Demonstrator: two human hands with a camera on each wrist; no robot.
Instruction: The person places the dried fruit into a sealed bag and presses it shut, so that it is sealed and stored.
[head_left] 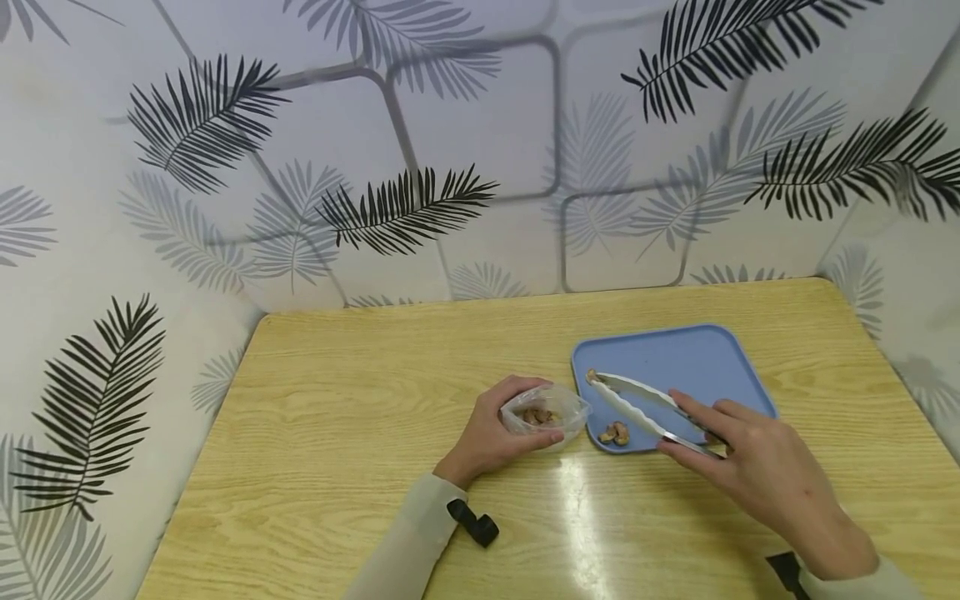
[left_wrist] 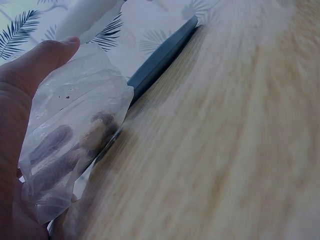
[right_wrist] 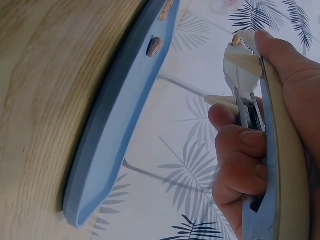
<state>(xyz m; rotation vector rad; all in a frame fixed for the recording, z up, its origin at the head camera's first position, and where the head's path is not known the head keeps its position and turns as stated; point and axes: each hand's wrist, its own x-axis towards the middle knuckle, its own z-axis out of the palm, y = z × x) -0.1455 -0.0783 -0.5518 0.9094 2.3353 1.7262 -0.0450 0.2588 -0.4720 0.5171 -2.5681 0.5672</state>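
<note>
In the head view my left hand holds a clear plastic bag upright by its sides, thumb in front. Brown lumps, which look like small mushrooms, lie inside the bag; the left wrist view shows them through the plastic. My right hand grips a pair of tongs with white scalloped ends and metal arms. Between the tong tips a small brown piece is pinched, above the left part of the blue tray. More brown pieces lie near the tray's front left corner.
The tray stands on a wood-grain table, right of the bag and close to it. A leaf-patterned wall covering rises behind the table and along its left side. Black straps are at the wrists.
</note>
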